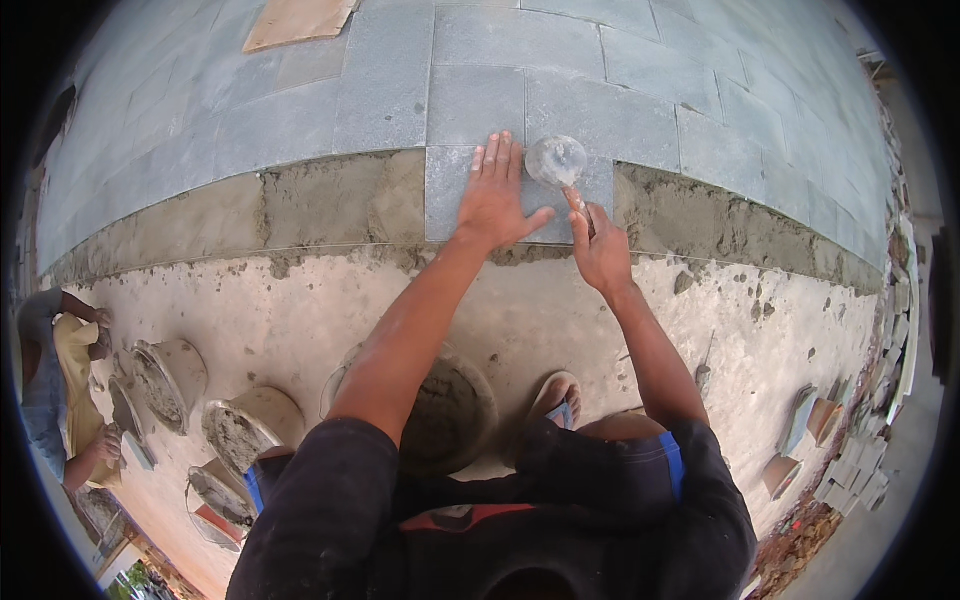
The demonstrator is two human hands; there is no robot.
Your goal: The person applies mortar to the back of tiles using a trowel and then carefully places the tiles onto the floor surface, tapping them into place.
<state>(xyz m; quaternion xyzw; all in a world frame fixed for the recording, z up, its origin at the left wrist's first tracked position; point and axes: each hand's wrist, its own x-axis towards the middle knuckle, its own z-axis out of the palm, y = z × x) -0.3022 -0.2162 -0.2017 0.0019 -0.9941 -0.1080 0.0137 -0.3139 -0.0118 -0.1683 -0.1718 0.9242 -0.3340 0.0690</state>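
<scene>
My left hand [491, 198] lies flat with fingers spread on a grey stone tile [450, 215]. That tile sits on the mortar strip, against the row of laid tiles beyond it. My right hand [602, 245] is closed round the short handle of a mallet [556, 160], whose round, whitish head is over the tile's far right part. Whether the head touches the tile, I cannot tell. Wet grey mortar [340, 200] runs along the left of the tile, and more mortar [720, 215] along its right. A thin string line [330, 246] follows the near edge of the strip.
Below my left arm stands a bucket of mortar [445, 410]. More mortar buckets [255, 430] are at the left, near another person [60, 390]. A trowel [703, 375] lies right of my foot. Stacked tile pieces [855, 475] line the right edge; a board [300, 22] rests on the far tiles.
</scene>
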